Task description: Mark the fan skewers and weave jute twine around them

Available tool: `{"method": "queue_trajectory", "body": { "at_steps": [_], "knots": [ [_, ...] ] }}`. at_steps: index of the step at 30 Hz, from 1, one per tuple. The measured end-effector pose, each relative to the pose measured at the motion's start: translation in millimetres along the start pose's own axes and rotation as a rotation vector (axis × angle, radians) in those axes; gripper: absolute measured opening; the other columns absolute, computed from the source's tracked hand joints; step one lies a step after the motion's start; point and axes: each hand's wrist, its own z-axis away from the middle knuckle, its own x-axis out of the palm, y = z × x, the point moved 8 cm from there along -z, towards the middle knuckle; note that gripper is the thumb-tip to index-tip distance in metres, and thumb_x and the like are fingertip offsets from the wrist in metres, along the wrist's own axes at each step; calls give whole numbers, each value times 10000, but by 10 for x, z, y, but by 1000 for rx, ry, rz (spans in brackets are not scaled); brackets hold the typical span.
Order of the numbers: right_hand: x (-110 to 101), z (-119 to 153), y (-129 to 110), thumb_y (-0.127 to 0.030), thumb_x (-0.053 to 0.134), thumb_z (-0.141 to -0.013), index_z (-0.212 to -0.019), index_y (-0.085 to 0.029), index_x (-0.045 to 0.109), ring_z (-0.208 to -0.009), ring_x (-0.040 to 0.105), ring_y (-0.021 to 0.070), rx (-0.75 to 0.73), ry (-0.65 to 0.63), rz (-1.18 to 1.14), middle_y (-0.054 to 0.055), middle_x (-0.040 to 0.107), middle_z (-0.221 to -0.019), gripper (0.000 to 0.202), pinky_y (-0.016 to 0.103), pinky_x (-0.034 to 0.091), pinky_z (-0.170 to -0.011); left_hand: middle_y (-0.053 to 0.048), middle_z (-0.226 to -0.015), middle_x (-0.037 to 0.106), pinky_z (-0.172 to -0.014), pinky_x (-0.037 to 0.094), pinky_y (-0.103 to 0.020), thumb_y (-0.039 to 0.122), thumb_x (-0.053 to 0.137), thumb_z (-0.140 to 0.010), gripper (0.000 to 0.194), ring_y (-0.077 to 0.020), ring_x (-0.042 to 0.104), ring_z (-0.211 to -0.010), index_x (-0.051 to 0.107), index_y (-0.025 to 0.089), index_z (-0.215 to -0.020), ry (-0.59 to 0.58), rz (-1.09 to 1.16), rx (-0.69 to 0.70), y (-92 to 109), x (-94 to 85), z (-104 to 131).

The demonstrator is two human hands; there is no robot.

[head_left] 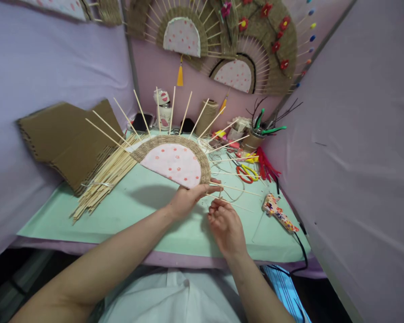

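Observation:
A half-round fan piece (175,161) has a white, pink-dotted centre, a woven twine border and thin sticks fanning outward. My left hand (186,199) holds it up by its lower right corner, above the table. Close to the lowest sticks at the right is my right hand (225,222), palm turned up, its fingers curled together at a thin strand of twine (221,194). The twine loops away behind the sticks on the right.
On the green table (121,215) a bundle of sticks (104,179) and cardboard (70,139) lie left. A patterned glue gun (279,213) and scissors (245,172) lie right. A twine spool (207,116) and branch-filled pot (252,140) stand behind. Finished fans (276,49) hang on the wall.

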Motion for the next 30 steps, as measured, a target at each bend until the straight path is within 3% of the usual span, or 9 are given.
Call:
{"method": "queue_trajectory", "body": {
  "at_steps": [6, 11, 22, 30],
  "knots": [
    [78, -76, 25, -222, 671, -690, -786, -208, 618, -658, 492, 103, -51, 0, -144, -21, 533, -744, 111, 233, 443, -617, -114, -1075, 682, -906, 463, -363, 259, 640, -727, 236, -246, 644, -972, 722, 129, -906, -22, -15, -60, -79, 38, 30],
    [69, -70, 20, -242, 661, -689, -761, -216, 585, -660, 484, 101, -60, 32, -159, -28, 507, -743, 109, 232, 440, -609, -108, -1005, 698, -927, 449, -374, 266, 637, -734, 235, -248, 647, -973, 712, 138, -916, -33, 1, -57, -87, 43, 27],
    [66, -117, 37, -188, 703, -639, -667, -194, 536, -592, 427, 75, -49, 56, -258, -56, 440, -661, 169, 199, 380, -532, -107, -1056, 677, -918, 455, -344, 275, 681, -701, 224, -231, 621, -995, 722, 139, -873, -35, -71, -69, -85, 74, 31],
    [13, -35, 60, -276, 691, -687, -891, -236, 639, -719, 520, 114, -10, -15, -102, -6, 573, -848, 214, 235, 445, -620, -101, -1046, 688, -921, 448, -358, 264, 668, -711, 224, -237, 640, -975, 719, 137, -888, -24, -22, -82, -110, 36, 19]
  ]
}}
